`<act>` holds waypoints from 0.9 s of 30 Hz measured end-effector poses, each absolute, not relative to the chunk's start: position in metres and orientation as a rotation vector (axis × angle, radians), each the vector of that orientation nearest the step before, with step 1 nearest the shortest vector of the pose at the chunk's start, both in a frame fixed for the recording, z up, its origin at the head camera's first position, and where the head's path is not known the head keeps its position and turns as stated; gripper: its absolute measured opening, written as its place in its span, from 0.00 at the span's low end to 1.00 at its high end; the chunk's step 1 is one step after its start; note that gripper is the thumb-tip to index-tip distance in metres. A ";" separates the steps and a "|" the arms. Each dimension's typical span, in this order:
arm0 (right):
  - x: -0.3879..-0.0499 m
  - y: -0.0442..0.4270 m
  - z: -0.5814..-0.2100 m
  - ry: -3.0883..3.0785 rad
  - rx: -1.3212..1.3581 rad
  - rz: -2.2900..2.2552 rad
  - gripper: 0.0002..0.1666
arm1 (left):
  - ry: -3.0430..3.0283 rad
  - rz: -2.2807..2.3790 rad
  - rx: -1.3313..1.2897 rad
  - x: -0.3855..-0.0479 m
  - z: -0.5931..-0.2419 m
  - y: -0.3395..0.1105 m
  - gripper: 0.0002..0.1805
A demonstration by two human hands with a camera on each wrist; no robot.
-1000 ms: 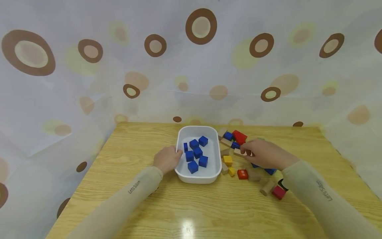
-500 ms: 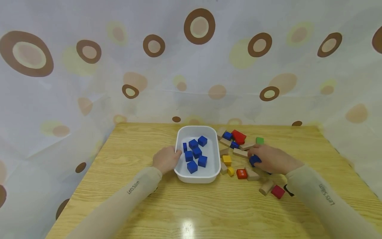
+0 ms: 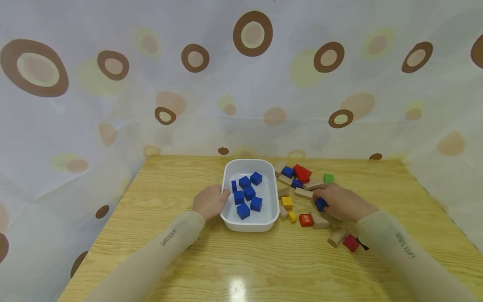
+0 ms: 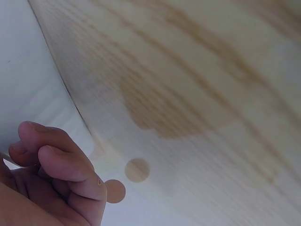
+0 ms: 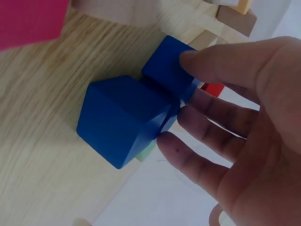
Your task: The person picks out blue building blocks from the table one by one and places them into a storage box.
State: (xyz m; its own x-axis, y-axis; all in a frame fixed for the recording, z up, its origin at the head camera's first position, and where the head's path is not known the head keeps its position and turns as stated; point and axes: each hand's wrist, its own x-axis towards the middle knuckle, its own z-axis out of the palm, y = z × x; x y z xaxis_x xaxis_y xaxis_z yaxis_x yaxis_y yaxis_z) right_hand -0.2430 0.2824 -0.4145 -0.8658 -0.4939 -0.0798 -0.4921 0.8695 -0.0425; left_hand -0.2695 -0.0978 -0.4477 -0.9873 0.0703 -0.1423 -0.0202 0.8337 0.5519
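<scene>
My left hand (image 3: 210, 202) grips the left rim of a white plastic tray (image 3: 250, 227), its thumb over the edge and its fingers curled outside. Several blue blocks (image 3: 243, 211) lie in the tray. At the right, my right hand (image 3: 344, 202) pinches a blue block (image 3: 321, 204) low among the scattered pieces. In the right wrist view the thumb presses one side of this blue block (image 5: 165, 63) and fingertips lie at its other side. A second, larger blue block (image 5: 123, 120) sits right beside it, close to the fingertips.
Right of the tray lie natural wood blocks (image 3: 303, 193), yellow blocks (image 3: 287, 203), red pieces (image 3: 302, 172), a green block (image 3: 328, 178) and two more blue blocks (image 3: 288, 171). Nearer me are a wooden cylinder (image 3: 336, 238) and a crimson block (image 3: 351, 243). A patterned sheet (image 3: 241, 105) hangs behind the table.
My right hand has moved right and slightly nearer me, from a wooden block to the blue block, which it now pinches. My left hand and the tray have stayed in place.
</scene>
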 end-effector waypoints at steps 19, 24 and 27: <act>-0.240 0.277 -0.407 3.012 -0.878 0.003 0.16 | 2.866 0.870 0.049 -0.271 -0.447 -0.098 0.21; -0.240 0.271 -0.401 3.012 -0.919 -0.018 0.17 | 2.864 0.860 0.046 -0.271 -0.449 -0.098 0.21; -0.241 0.267 -0.397 3.012 -0.918 -0.029 0.17 | 2.864 0.853 0.041 -0.271 -0.449 -0.098 0.21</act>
State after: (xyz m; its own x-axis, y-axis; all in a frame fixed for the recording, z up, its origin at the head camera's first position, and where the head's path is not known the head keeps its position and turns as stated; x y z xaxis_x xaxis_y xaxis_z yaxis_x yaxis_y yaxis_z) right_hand -0.2407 0.2667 -0.3972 -0.8301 -0.5574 0.0122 -0.5575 0.8300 -0.0152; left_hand -0.2709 -0.0976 -0.4492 -0.9880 0.0696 -0.1381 -0.0173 0.8377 0.5458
